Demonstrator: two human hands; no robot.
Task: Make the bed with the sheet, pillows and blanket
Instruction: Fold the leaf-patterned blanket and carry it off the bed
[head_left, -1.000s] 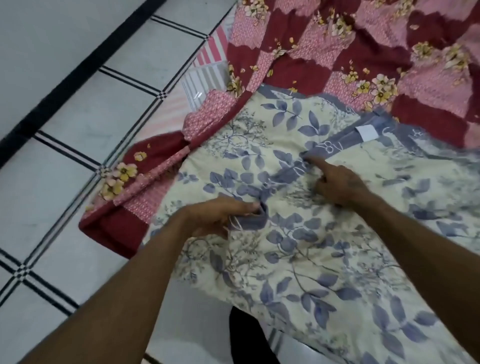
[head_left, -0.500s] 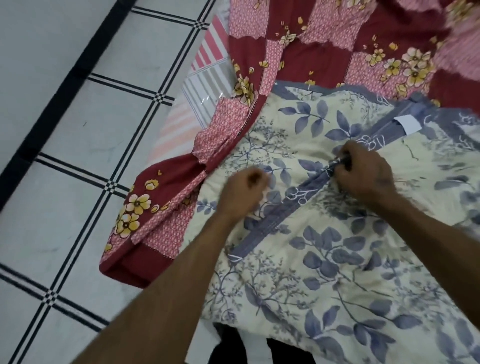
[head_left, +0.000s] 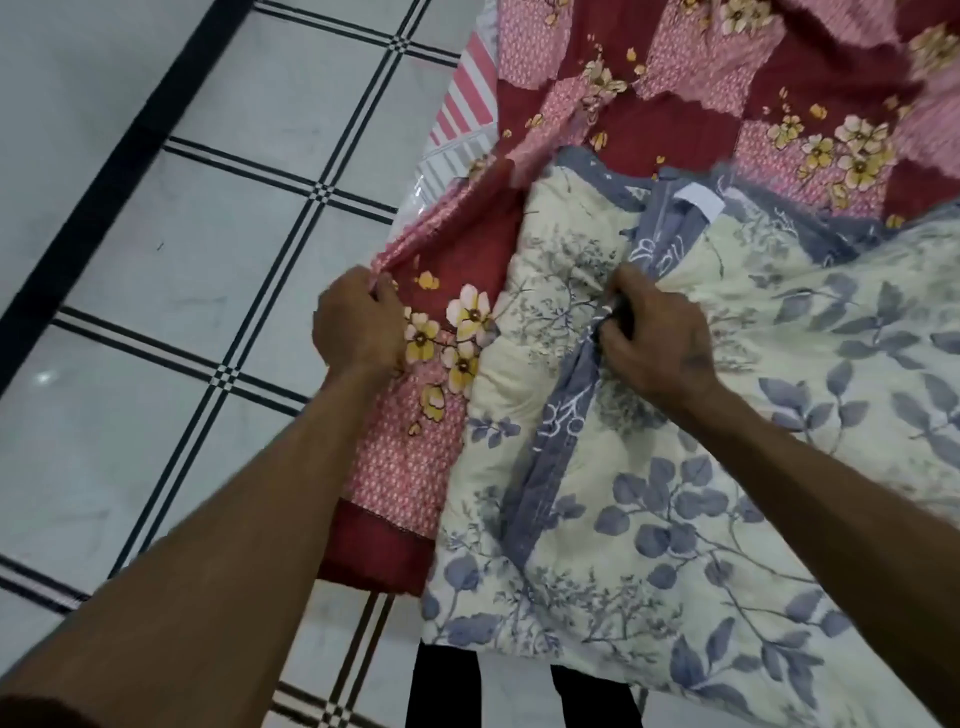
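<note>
A cream blanket (head_left: 675, 519) with blue-grey leaves and a grey border band lies bunched over the bed's near corner. Under it spreads a red and pink patchwork sheet (head_left: 675, 119) with yellow flowers, its edge hanging down the left side. My left hand (head_left: 358, 327) pinches the sheet's hanging edge at the left. My right hand (head_left: 654, 338) is closed on the blanket's grey border band, just below a white label (head_left: 698, 200). No pillows are in view.
A striped pink and grey mattress (head_left: 462, 124) in clear plastic shows at the bed's left edge. White floor tiles (head_left: 171, 291) with black double lines fill the left. Dark trouser legs (head_left: 441, 686) show below the blanket's hanging edge.
My left hand has left the blanket's grey border and moved left onto the red sheet's edge. My right hand has kept its grip on the border band, which now runs more upright.
</note>
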